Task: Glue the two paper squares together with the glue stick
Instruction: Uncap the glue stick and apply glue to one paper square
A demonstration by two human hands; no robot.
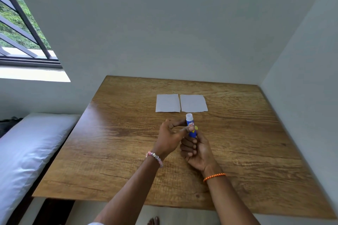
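The right hand [196, 149] is wrapped around the base of the blue plastic glue stick [191, 127], held upright above the wooden table [128, 151], while the left hand [171, 136] pinches its barrel with thumb and fingers. Its white top shows; whether that is cap or glue I cannot tell. Just beyond, two white paper squares [167, 103] [193, 103] lie side by side, unglued. Light sheets could slide or crumple under a hard swipe

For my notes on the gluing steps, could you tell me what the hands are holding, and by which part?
Both hold the glue stick: the right hand wraps its lower end, and the left hand pinches the blue barrel's middle.
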